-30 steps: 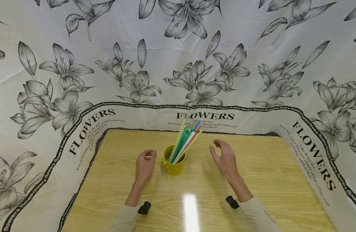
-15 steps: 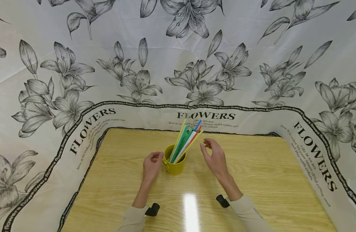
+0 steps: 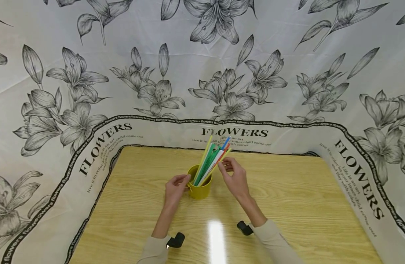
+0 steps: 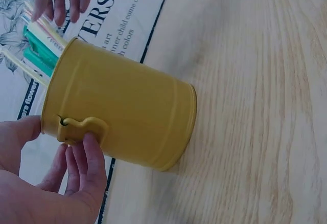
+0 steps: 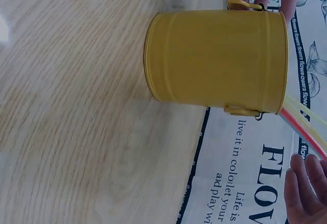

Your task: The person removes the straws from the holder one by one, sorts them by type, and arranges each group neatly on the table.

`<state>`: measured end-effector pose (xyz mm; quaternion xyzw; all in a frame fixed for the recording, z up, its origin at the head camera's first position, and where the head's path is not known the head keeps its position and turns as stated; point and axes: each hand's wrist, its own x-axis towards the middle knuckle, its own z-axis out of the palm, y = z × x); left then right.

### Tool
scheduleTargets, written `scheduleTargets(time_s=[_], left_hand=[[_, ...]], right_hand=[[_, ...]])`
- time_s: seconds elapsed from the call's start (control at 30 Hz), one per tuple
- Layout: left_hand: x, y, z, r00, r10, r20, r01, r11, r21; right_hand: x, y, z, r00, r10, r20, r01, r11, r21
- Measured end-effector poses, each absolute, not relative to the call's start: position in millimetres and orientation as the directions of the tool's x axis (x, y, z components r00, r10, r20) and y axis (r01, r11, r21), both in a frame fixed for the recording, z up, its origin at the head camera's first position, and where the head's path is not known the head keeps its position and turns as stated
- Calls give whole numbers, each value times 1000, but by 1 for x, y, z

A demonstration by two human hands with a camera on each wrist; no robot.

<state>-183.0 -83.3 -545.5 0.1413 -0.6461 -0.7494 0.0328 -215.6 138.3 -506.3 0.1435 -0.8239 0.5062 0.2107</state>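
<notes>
A yellow metal bucket (image 3: 200, 191) stands upright on the table, with ear-shaped lugs on its sides. Slender sticks lean out of it to the right: yellow, blue and red ones, green pieces (image 4: 40, 52) and a white one with small print. At the bucket's left side, my left hand (image 3: 176, 189) holds it, thumb at the rim and fingertips against the lug (image 4: 82, 130). My right hand (image 3: 235, 179) hovers at the right of the sticks, fingers loosely bent, fingertips close to the red and yellow ones (image 5: 301, 124). The sticks' lower ends are hidden inside the bucket.
The wood-grain table (image 3: 298, 205) carries a bright light reflection in front of the bucket. A white cloth (image 3: 163, 134) with black flower prints and lettering surrounds the table's back and sides. Black wrist cameras (image 3: 177, 240) sit at both sleeves.
My left hand has moved right to the bucket and now touches its rim and lug. My right hand has moved left, up close to the sticks. The bucket has stayed in place.
</notes>
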Motion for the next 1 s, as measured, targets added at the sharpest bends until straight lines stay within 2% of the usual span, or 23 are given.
scheduleTargets(time_s=[0.2,0.43,0.63,1.0], left_hand=[[-182,-81,-541,-952,-252,-174,-130,-181,975],[-168,-80,-508,-954,-251,-161,-120,-171,978],[-179,-83,-537,-943,-263,-204,-153,-204,967],[-178,-83,-539,-937,-262,-230,-167,-243,956]], right_hand=[[-216,128,-505,-901,29,432,-385,403,-830],[-218,122,-501,-924,65,377,-334,343,-878],[-214,127,-498,-939,80,335,-298,296,-907],[-212,142,-484,-949,129,288,-267,155,-951]])
